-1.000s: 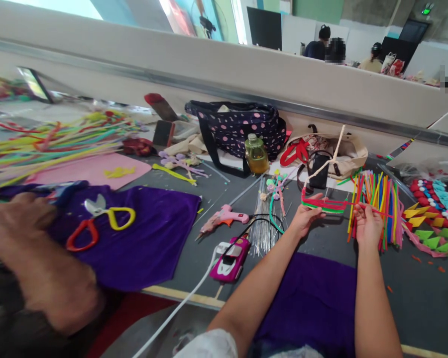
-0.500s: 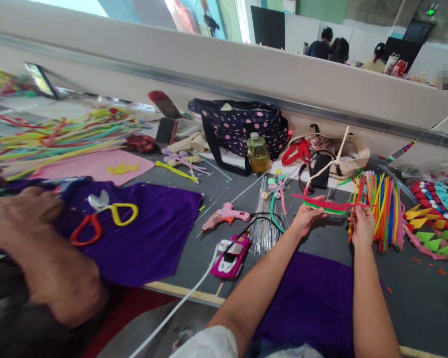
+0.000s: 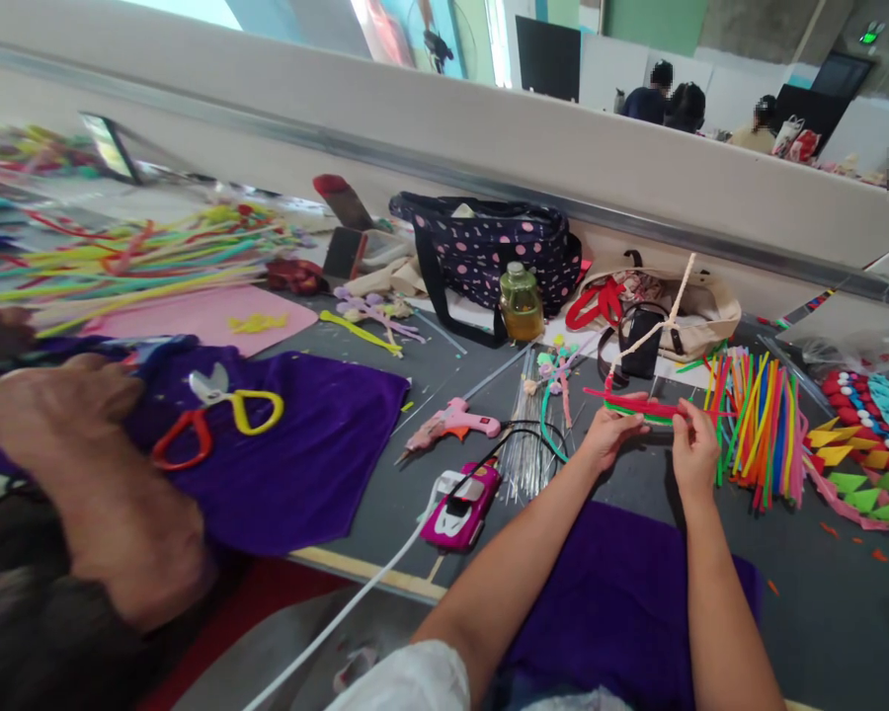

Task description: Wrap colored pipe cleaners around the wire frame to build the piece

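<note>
Both my hands hold a small craft piece made of red and green pipe cleaners (image 3: 656, 407) above the grey table. From its left end a cream twisted stalk (image 3: 641, 344) rises, forked near the top. My left hand (image 3: 611, 436) pinches the left part from below. Further right, my right hand (image 3: 694, 442) has its fingers closed on the right part, with a thin red end sticking out beyond them. Just right of that hand lies a bundle of bright multicoloured sticks (image 3: 763, 420), perhaps pipe cleaners too. A folded purple cloth (image 3: 614, 592) lies beneath my forearms.
A pink glue gun (image 3: 455, 423), a magenta car-shaped power strip (image 3: 463, 513) and clear sticks (image 3: 523, 454) lie to the left. Behind stand a bottle (image 3: 522, 304) and a dotted bag (image 3: 481, 247). A co-worker's hand (image 3: 59, 415) is near scissors (image 3: 218, 415) on another purple cloth.
My right hand has moved left along the red and green piece, closer to my left hand. The view has shifted slightly. My left hand keeps its hold.
</note>
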`<control>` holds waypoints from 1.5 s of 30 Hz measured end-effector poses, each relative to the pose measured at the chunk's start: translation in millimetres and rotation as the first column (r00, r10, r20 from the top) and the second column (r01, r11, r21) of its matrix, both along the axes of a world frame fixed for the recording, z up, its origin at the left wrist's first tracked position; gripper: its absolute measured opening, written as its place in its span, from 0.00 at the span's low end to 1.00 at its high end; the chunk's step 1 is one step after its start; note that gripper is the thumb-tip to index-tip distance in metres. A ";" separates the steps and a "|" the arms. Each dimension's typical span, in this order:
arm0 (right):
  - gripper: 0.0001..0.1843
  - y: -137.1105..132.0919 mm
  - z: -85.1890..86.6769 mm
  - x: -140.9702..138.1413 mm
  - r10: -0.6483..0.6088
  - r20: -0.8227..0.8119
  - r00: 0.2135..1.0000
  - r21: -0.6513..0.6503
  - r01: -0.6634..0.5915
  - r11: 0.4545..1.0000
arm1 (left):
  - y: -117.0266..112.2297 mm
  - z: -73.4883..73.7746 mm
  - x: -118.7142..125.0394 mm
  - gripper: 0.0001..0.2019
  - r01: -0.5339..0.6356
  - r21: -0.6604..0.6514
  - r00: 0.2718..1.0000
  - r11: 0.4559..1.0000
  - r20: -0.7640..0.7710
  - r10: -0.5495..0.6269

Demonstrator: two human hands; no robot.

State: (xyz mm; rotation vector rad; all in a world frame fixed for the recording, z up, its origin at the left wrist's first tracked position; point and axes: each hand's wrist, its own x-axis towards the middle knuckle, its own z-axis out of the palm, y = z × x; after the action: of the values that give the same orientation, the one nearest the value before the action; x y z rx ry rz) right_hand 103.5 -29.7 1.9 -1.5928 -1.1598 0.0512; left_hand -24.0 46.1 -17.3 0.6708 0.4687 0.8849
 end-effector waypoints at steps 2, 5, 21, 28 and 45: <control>0.19 -0.7 1.8 -0.3 -0.006 0.096 0.995 -0.025 0.009 1.000 | 0.0 -1.4 0.3 0.26 -0.001 0.005 1.000 1.000 -0.003 0.001; 0.19 -1.4 2.5 -0.6 -0.020 0.095 0.995 -0.089 0.029 0.996 | -0.7 -3.3 0.8 0.23 -0.004 0.014 1.000 1.000 0.002 0.004; 0.27 2.6 9.5 -18.9 0.264 -0.553 0.790 0.018 -0.305 0.952 | 0.5 -0.4 0.9 0.18 -0.057 -0.072 0.998 0.996 0.031 0.059; 0.25 3.9 8.9 -20.0 0.296 -0.658 0.692 0.068 -0.337 0.939 | -1.4 -0.6 0.7 0.18 -0.039 -0.023 0.998 0.999 0.039 0.040; 0.21 -2.0 12.5 -1.7 0.297 -0.627 0.720 0.114 -0.292 0.950 | -3.6 -5.9 2.1 0.17 0.080 -0.022 0.995 0.997 -0.063 -0.081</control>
State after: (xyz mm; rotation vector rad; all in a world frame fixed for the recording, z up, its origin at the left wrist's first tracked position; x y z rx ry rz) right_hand 101.8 -31.6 14.4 -1.2079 -0.8417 0.7510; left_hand -21.9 42.5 -23.1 0.6974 0.5032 0.7836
